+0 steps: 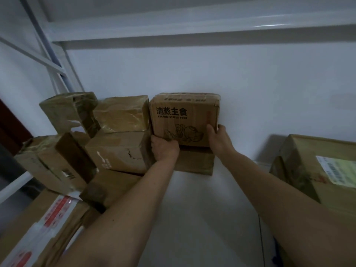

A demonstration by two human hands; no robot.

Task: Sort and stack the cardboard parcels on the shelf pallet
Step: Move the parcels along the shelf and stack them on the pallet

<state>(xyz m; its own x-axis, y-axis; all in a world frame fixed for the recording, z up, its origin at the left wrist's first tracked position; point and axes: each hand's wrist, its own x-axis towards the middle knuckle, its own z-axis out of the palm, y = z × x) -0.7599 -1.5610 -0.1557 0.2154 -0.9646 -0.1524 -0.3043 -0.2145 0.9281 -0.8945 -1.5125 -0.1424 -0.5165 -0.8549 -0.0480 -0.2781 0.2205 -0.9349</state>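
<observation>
Seating the printed parcel (pixel 185 118) squarely called, by my judgement, for pushing it level against the wall so its edges matched the plain box (pixel 194 160) directly beneath the hands. The left hand (pixel 163 147) curled under its lower left corner, and the right hand (pixel 217 137) clasped its lower right edge, fingers wrapped. Further left of the hands stood taped parcels (pixel 121 112) in stacks; a large labelled carton (pixel 317 166) sat well right on the shelf (pixel 202 209).

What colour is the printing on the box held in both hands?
Black, on plain brown cardboard: lettering and a line drawing on the printed box, shown in the head view.
</observation>
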